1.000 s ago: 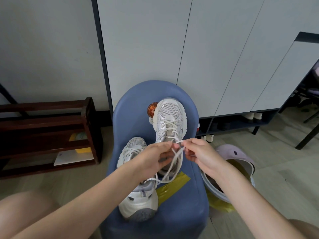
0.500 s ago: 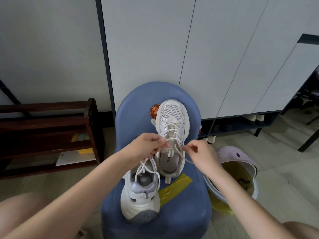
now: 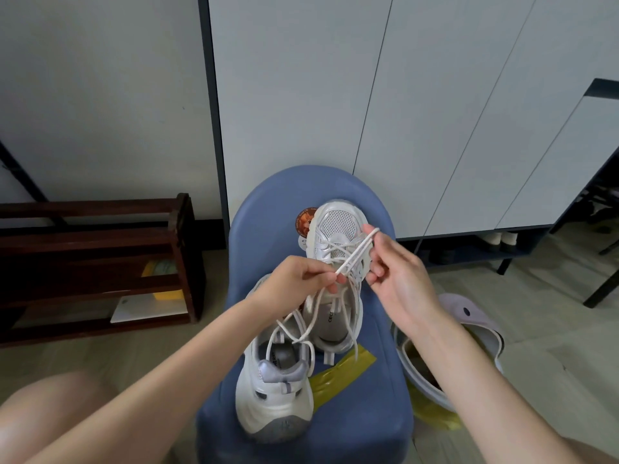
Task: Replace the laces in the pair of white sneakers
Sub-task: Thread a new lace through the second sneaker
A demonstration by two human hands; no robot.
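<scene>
Two white sneakers rest on a blue padded chair seat (image 3: 375, 390), toes pointing away from the person. The far sneaker (image 3: 336, 259) lies toward the back of the seat, its mesh toe uppermost in the view and its opening facing the camera. The near sneaker (image 3: 276, 393) sits beside and in front of it on the left, heel toward the camera at the front part of the seat. A white lace (image 3: 355, 253) is raised above the far sneaker as a doubled strand, stretched between both hands. The left hand (image 3: 296, 279) has its fingers curled and pinches the lower end of the doubled strand between thumb and fingertips. The right hand (image 3: 393, 272) grasps the upper end, where the strand folds into a small loop over its fingertips. Loose lace runs hang from the left hand across the openings of both sneakers. A strip of yellow tape (image 3: 341, 371) lies on the seat just right of the near sneaker's heel. A round sticker (image 3: 304, 222) shows on the seat beside the far sneaker's toe. A lilac bin with a yellow liner (image 3: 475, 326) stands on the floor right of the chair. A dark wooden rack (image 3: 100, 262) stands left, against the wall.
</scene>
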